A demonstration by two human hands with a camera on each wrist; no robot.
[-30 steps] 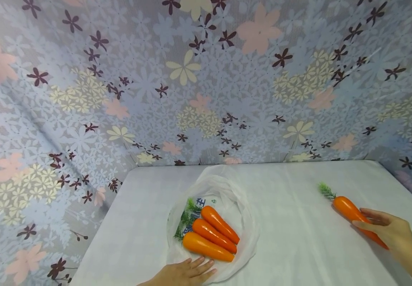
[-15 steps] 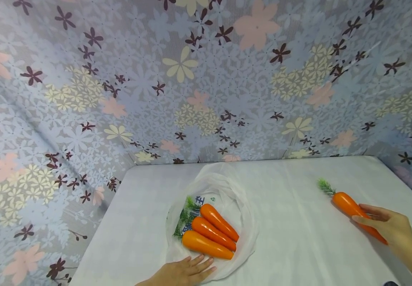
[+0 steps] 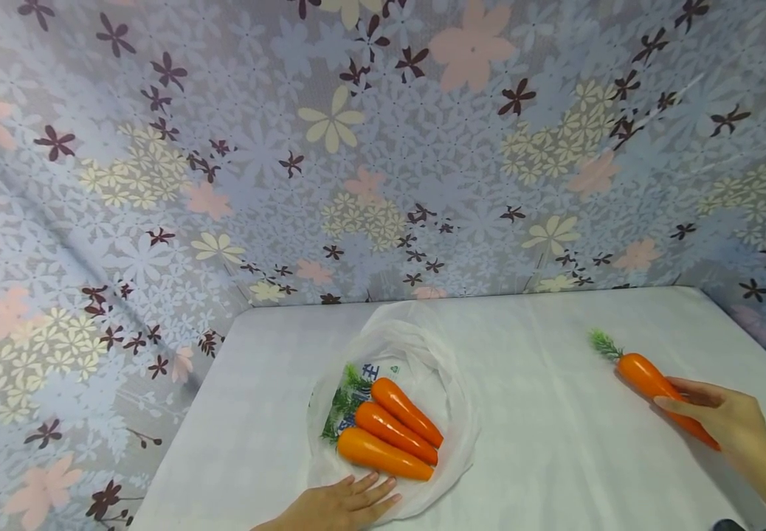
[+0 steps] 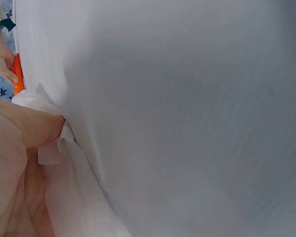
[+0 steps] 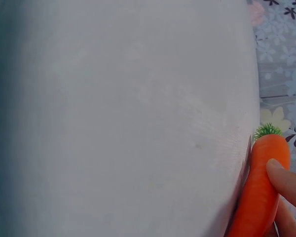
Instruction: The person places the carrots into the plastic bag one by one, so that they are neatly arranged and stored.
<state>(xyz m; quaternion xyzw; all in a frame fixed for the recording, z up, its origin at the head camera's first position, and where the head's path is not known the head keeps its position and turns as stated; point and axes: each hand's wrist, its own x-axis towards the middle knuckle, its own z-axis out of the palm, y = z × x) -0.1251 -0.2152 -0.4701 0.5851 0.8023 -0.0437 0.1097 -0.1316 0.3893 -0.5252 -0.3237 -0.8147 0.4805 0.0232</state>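
Note:
On the right, my right hand (image 3: 736,420) grips an orange carrot (image 3: 643,375) with a green leafy tuft, thumb on one side and fingers on the other. The right wrist view shows the thumb pressed on the carrot (image 5: 260,192) close over the white surface. My left hand (image 3: 336,505) lies with its fingers spread and straight on the near rim of a thin white plastic bag (image 3: 459,428). In the left wrist view, bag film (image 4: 64,182) folds beside the thumb. Three carrots (image 3: 390,454) lie side by side in the bag's mouth, tufts to the left.
A white cloth (image 3: 542,442) covers the table. Flower-patterned wallpaper or fabric (image 3: 383,162) rises behind it and along both sides. A small dark round object (image 3: 727,525) shows at the bottom right edge.
The held carrot's tip has shifted slightly upward in view with the right hand. A dark round object has come into view at the bottom right. The left hand stays on the bag.

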